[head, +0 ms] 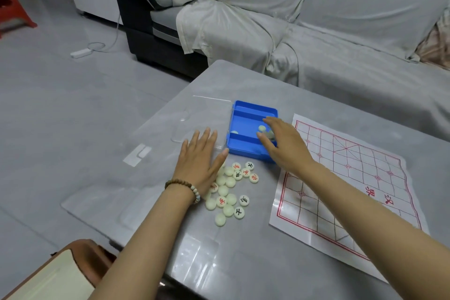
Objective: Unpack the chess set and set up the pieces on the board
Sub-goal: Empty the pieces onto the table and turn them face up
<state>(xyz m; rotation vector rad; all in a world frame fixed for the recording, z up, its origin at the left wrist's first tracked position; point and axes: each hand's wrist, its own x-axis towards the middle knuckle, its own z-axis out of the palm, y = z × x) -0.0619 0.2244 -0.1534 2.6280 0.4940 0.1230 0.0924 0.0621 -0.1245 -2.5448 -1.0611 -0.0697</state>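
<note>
Head view: my left hand (199, 161) lies flat, fingers spread, at the edge of the pieces (229, 190) piled on the table (243, 263). My right hand (285, 146) reaches into the blue box (246, 126); I cannot tell its grip. The board (341, 178) lies just right.

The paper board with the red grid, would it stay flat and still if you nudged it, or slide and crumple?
Probably floppy: the board looks like a thin sheet with wavy edges. It would likely slide easily, since it lies loose on the glossy table with no pieces on it. Lifted by one corner, it would probably sag.
</note>
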